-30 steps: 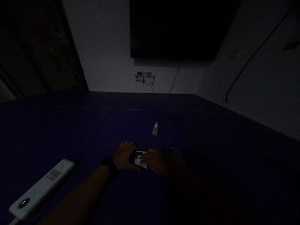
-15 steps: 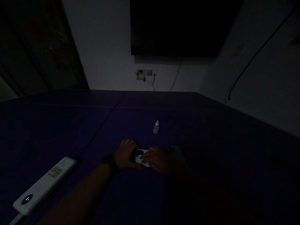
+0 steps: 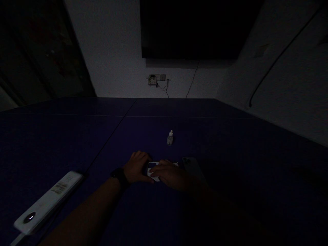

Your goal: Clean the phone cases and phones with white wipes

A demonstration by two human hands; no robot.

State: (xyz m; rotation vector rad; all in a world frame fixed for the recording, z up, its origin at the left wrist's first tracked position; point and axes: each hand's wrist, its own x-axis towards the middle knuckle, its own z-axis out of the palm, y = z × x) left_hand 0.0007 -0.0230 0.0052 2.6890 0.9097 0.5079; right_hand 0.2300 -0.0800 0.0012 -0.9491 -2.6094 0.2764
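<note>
A pale phone case with a large camera cut-out lies flat on the dark blue surface. My left hand, a dark watch on its wrist, grips the case's left end between thumb and fingers. With its fingers bunched, my right hand presses a crumpled white tissue onto the case, hiding most of both. Just right of that hand lies a phone, back side up, partly covered by my forearm. A small clear bottle with a white cap stands upright beyond the case.
At the left lies a long white power strip, with a dark cable running away from it. A wall socket panel with plugs is at the back, below a large black television. The room is very dim.
My right hand has slid slightly left over the case with the tissue, and more of the case's right end shows. My left hand keeps its hold.
</note>
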